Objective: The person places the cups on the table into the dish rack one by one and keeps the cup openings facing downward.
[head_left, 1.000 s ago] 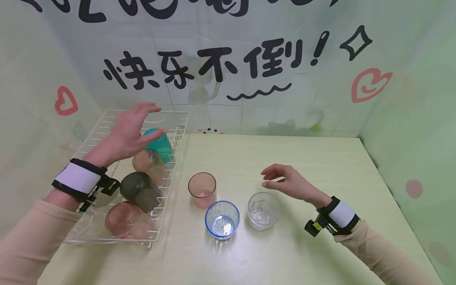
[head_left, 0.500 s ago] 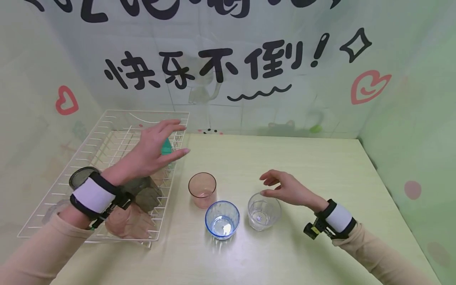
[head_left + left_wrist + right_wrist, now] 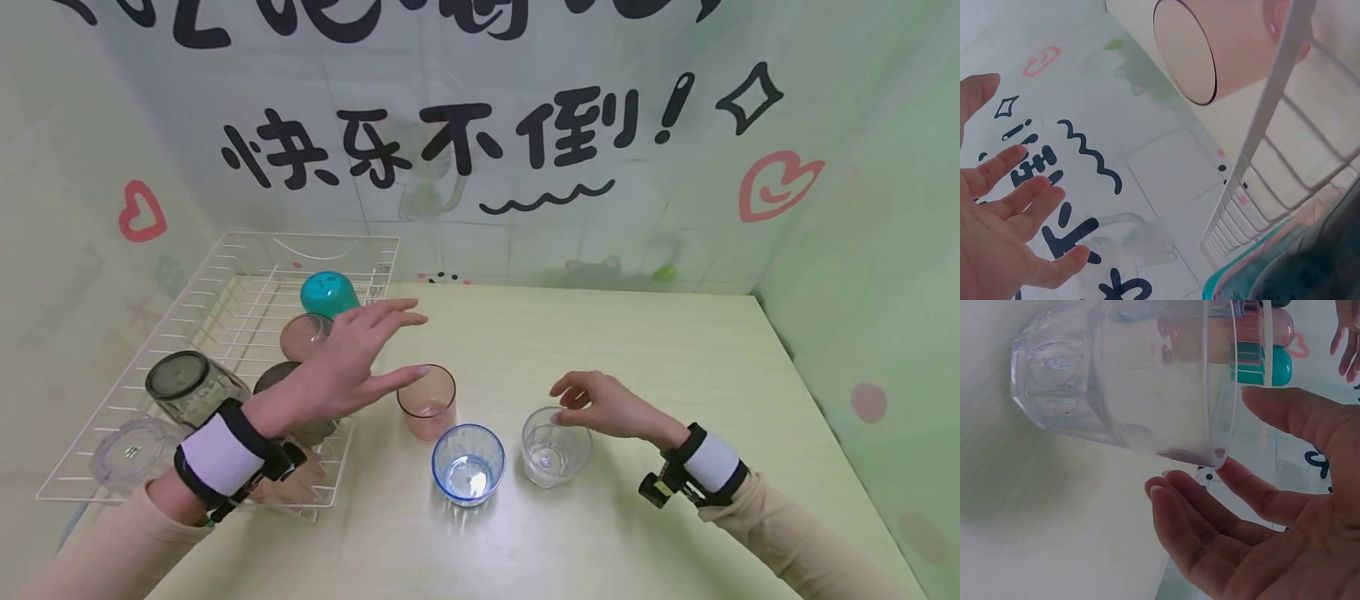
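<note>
My left hand (image 3: 348, 358) hovers over the right edge of the white wire rack (image 3: 315, 235), fingers spread and holding nothing. Its thumb tip overlaps the rim of an upright pink glass (image 3: 433, 421) in the head view; the left wrist view shows a gap between that hand and the glass (image 3: 1241, 50). My right hand (image 3: 609, 406) is at the rim of a clear glass (image 3: 555, 467), fingers loosely bent. In the right wrist view the thumb and fingers lie around the rim of the clear glass (image 3: 1147, 387) without gripping it. Between both glasses stands a blue-rimmed glass (image 3: 468, 467).
Upside-down cups lean in the rack: a teal cup (image 3: 328, 292), a pinkish glass (image 3: 303, 335), a dark grey glass (image 3: 183, 379) and a clear scalloped one (image 3: 131, 454). Others are partly hidden by the left arm. A printed backdrop (image 3: 480, 242) closes the table's rear.
My left hand has moved right and toward the front, from above the teal cup to beside the pink glass. My right hand has lowered slightly to the clear glass's rim.
</note>
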Motion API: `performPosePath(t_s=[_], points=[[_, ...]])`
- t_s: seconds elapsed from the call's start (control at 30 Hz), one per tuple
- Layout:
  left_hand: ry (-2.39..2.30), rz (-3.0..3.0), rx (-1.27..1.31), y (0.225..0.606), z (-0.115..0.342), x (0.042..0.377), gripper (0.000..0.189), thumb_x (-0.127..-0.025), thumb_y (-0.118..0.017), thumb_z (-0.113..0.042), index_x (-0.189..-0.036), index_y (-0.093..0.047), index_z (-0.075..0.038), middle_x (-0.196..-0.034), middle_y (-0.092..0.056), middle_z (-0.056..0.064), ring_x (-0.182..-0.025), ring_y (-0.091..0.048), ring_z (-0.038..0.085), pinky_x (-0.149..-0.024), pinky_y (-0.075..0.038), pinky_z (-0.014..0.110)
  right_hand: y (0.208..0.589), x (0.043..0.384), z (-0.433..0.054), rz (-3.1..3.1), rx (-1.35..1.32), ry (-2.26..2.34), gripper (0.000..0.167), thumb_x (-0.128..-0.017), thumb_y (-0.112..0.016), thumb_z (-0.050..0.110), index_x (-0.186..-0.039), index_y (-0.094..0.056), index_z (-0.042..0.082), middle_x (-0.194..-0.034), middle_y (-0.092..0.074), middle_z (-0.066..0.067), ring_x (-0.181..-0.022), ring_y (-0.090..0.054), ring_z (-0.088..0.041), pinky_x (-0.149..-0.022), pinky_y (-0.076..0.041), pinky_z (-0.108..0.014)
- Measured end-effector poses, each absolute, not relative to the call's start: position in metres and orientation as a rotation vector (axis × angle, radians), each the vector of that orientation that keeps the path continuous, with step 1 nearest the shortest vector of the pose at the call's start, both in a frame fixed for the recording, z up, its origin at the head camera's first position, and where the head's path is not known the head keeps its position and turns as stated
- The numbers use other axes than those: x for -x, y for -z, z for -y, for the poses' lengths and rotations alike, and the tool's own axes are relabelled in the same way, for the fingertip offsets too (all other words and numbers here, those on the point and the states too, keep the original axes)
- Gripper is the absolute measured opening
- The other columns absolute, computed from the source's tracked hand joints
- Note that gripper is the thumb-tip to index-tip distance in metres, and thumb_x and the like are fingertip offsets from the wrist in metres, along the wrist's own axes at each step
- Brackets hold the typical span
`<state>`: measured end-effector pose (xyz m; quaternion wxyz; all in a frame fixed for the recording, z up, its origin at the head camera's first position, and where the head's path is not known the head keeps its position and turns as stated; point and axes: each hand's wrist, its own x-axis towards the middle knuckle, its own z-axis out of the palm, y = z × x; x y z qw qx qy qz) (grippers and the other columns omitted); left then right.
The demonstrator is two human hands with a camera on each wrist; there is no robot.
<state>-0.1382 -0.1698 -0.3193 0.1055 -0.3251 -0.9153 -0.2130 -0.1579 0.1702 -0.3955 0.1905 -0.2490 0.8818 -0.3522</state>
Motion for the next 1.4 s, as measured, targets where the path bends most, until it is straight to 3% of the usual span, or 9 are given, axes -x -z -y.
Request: performPosePath(t_s=[0.2, 0.47, 0.77, 1.4], points=[[0.632, 2.682, 1.001, 0.323, 0.166, 0.127, 0.055, -0.082, -0.073, -0.029, -0.125, -0.054, -0.002, -0.137, -0.048, 0.02, -0.127, -0.044, 0.034, -0.102, -0.027, 0.061, 0.398, 0.157, -0.17, -2.432, 0.669, 0.96, 0.031, -0.084, -0.069, 0.017, -0.108, -0.062, -0.003, -0.096, -0.067, -0.014, -0.09, -0.063, -0.024, -0.074, -0.052, -0.032], [0.645, 2.694, 1.018, 0.32, 0.163, 0.121, 0.055, -0.083, -0.072, -0.032, -0.126, -0.053, -0.003, -0.139, -0.047, 0.018, -0.129, -0.043, 0.033, -0.102, -0.027, 0.059, 0.398, 0.155, -0.17, -2.369, 0.617, 0.933, 0.029, -0.084, -0.066, 0.011, -0.107, -0.064, -0.007, -0.088, -0.067, -0.012, -0.072, -0.061, -0.015, -0.059, -0.051, -0.025], [0.659, 2.704, 1.021, 0.321, 0.162, 0.117, 0.053, -0.083, -0.072, -0.031, -0.126, -0.054, -0.005, -0.139, -0.047, 0.017, -0.129, -0.044, 0.031, -0.102, -0.028, 0.058, 0.399, 0.15, -0.17, -2.352, 0.511, 0.931, 0.026, -0.086, -0.057, -0.001, -0.112, -0.063, -0.004, -0.08, -0.066, -0.014, -0.056, -0.058, -0.013, -0.053, -0.055, -0.032], [0.684, 2.724, 1.007, 0.32, 0.162, 0.114, 0.057, -0.082, -0.073, -0.034, -0.127, -0.054, -0.005, -0.139, -0.047, 0.016, -0.128, -0.045, 0.032, -0.103, -0.027, 0.059, 0.405, 0.147, -0.167, -2.37, 0.511, 0.965, 0.026, -0.087, -0.05, -0.006, -0.109, -0.063, -0.007, -0.077, -0.064, -0.017, -0.059, -0.06, -0.017, -0.054, -0.056, -0.038]])
